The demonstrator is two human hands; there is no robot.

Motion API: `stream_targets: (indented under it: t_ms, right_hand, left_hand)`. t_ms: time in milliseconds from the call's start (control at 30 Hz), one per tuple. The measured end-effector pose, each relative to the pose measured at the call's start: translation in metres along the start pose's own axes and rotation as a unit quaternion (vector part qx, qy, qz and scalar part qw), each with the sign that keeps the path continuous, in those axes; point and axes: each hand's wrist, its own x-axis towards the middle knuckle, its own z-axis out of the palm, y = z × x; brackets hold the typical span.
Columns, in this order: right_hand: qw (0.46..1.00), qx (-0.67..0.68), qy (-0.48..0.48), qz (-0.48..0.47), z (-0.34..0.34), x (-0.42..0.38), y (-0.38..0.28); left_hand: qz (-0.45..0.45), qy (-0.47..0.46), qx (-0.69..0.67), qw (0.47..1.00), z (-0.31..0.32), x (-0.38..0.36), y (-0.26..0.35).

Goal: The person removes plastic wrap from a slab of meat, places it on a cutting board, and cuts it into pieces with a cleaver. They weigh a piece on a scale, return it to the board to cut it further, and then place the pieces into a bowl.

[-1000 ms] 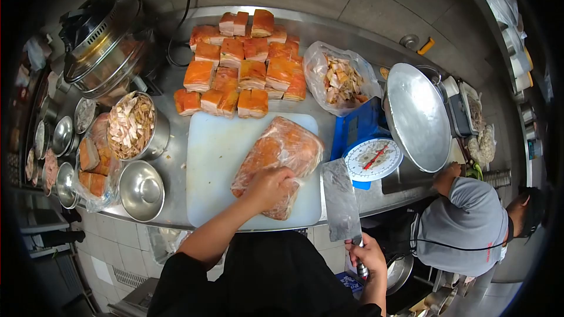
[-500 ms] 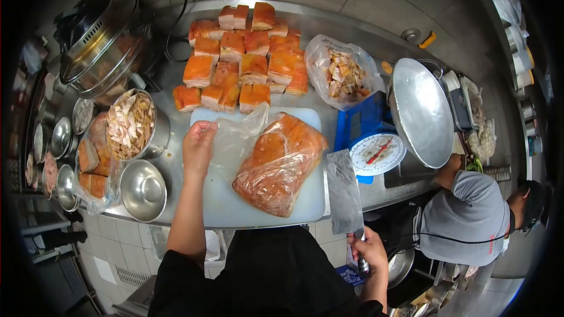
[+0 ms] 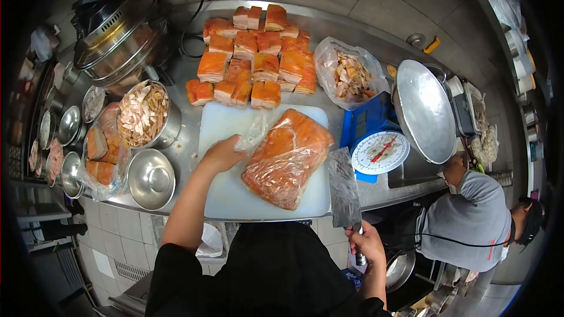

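Observation:
A large slab of orange-skinned pork in a clear plastic bag lies on the white cutting board. My left hand rests on the board at the bag's left side and pinches its loose open end. My right hand is below the counter edge and grips the handle of a broad cleaver, whose blade points up beside the board's right edge.
Stacked blocks of roast pork sit behind the board, with a bag of cut meat and a blue scale at the right. A pot of sliced meat and metal bowls stand left. Another person bends at the right.
My left hand went from pressing on the bagged pork to lifting its loose end up to the left, then came back down to the bag's left side. The cleaver stayed put.

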Motion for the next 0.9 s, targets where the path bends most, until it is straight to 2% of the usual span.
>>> stream_targets:
  t_ms: [33,100,167,233,267,300,333,400,433,500,533,600,633,700,733,800,867,900]
  right_hand:
    - [1.0,0.002,-0.001,-0.002,0.002,0.001,0.002]
    - [1.0,-0.029,0.008,0.01,0.007,0.0,0.002]
    - [0.999,-0.05,0.013,0.0,0.013,0.0,0.002]
    - [0.997,-0.07,0.02,-0.009,0.019,0.0,0.001]
    - [0.995,-0.1,0.024,-0.019,0.023,0.001,0.0]
    - [0.991,-0.129,0.028,-0.029,0.026,0.002,0.0]
    - [0.989,-0.142,0.019,-0.032,0.028,0.006,0.004]
    - [0.985,-0.164,0.02,-0.042,0.041,0.011,0.002]
    - [0.98,-0.191,0.017,-0.05,0.048,0.014,0.001]
    - [0.976,-0.208,0.005,-0.06,0.059,0.022,-0.004]
    - [0.975,-0.213,-0.006,-0.067,0.066,0.024,-0.009]
    - [0.976,-0.202,-0.034,-0.068,0.079,0.026,-0.023]
    - [0.976,-0.201,-0.035,-0.071,0.084,0.031,-0.029]
    - [0.982,-0.122,-0.124,-0.074,0.09,0.047,-0.033]
    - [0.982,-0.089,-0.154,-0.07,0.089,0.054,-0.035]
    - [0.982,-0.072,-0.153,-0.08,0.079,0.056,-0.028]
    - [0.989,-0.022,-0.129,-0.07,0.059,0.062,-0.018]
    - [0.991,-0.014,-0.12,-0.064,0.042,0.065,-0.011]
  left_hand:
    - [0.001,0.001,0.002,1.0,-0.002,0.003,0.001]
    - [0.0,-0.106,0.011,0.994,0.001,0.012,-0.002]
    - [0.011,-0.097,-0.001,0.995,0.017,0.026,-0.023]
    - [0.024,-0.087,-0.013,0.996,0.018,0.022,-0.017]
    - [-0.062,-0.103,-0.149,0.981,0.016,0.018,-0.015]
    - [-0.146,-0.118,-0.281,0.941,0.012,0.01,-0.006]
    - [-0.142,-0.12,-0.279,0.942,0.009,0.0,0.003]
    - [-0.153,-0.129,-0.441,0.875,0.005,-0.021,0.02]
    - [-0.151,-0.131,-0.439,0.876,0.002,-0.027,0.025]
    - [-0.06,-0.181,-0.497,0.846,-0.005,-0.033,0.036]
    - [-0.058,-0.182,-0.498,0.846,-0.009,-0.037,0.047]
    - [0.0,-0.154,-0.513,0.844,-0.016,-0.043,0.08]
    - [0.001,-0.152,-0.512,0.846,-0.018,-0.046,0.098]
    - [0.048,-0.125,-0.469,0.873,-0.019,-0.05,0.127]
    - [0.048,-0.121,-0.468,0.874,-0.023,-0.052,0.129]
    - [0.046,-0.04,-0.486,0.872,-0.031,-0.056,0.129]
    - [0.045,-0.023,-0.545,0.837,-0.058,-0.071,0.095]
    - [0.046,0.044,-0.572,0.818,-0.067,-0.082,0.08]
